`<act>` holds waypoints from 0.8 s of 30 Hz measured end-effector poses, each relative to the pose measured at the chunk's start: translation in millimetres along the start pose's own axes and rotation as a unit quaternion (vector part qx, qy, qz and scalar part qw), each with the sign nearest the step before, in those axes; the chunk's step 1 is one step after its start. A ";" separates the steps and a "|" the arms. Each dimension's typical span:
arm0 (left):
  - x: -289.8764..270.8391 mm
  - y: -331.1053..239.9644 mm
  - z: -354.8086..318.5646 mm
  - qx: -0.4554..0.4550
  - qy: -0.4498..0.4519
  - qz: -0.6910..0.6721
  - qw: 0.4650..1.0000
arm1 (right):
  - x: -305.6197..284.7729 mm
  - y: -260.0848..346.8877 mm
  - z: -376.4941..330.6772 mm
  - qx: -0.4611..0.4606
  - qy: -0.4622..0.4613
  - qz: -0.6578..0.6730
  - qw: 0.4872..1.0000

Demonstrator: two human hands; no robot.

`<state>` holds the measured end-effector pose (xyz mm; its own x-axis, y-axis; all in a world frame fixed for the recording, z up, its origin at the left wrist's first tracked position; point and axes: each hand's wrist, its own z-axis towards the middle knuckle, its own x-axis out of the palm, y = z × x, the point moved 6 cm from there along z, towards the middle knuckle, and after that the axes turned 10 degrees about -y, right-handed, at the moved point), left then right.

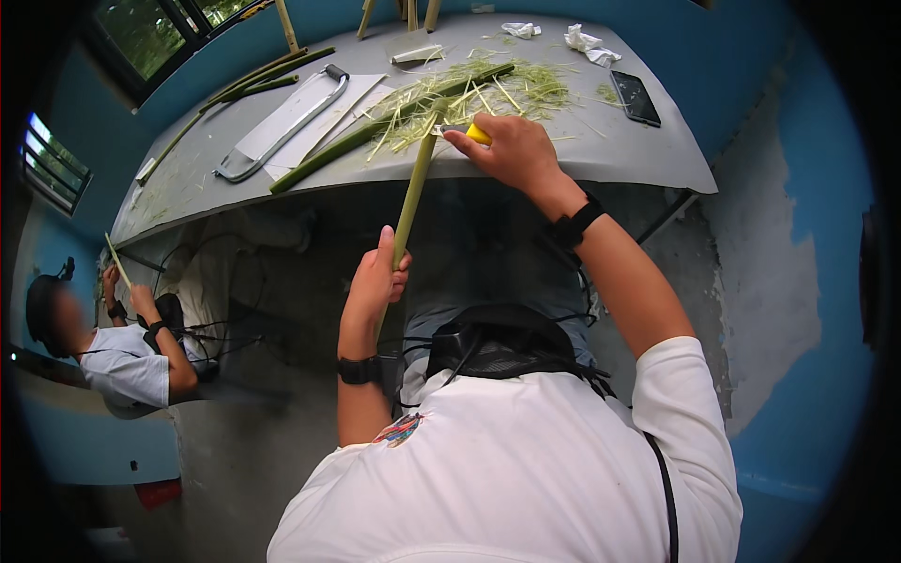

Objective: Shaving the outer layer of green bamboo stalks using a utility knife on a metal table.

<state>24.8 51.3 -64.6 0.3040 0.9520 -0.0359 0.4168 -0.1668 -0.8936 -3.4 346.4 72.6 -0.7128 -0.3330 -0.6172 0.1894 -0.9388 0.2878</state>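
The green stick [412,195] slants up to the counter's [648,155] near edge. The left hand's [377,277] fingers wrap round its near part; the right hand's [514,152] fingers grip a yellow cutter [479,134] at its far part. If the stick rolls, the blade could slip. Shavings [540,89] lie farther right.

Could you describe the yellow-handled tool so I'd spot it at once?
On the grey table, find the heap of pale green shavings. At its near edge, the right hand grips the yellow-handled tool at a green stalk. Its bright yellow sets it apart from the green around it.
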 end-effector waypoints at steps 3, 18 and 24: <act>6.1 -17.3 3.6 0.025 0.007 -0.004 1.000 | 1.8 0.2 2.0 0.002 0.008 0.001 1.000; 23.3 -74.9 3.2 0.228 -0.060 0.051 0.970 | 0.8 -0.6 3.4 0.004 -0.006 0.006 1.000; 21.9 -70.1 16.2 0.246 -0.071 0.101 0.961 | -2.5 0.6 1.9 -0.006 -0.008 0.032 0.999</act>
<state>-11.7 88.0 -10.0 0.2007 0.9445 -0.2601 -0.1044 -0.2433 -0.9643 -2.8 346.9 75.7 -0.7097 -0.3917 -0.5856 0.2441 -0.9164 0.3172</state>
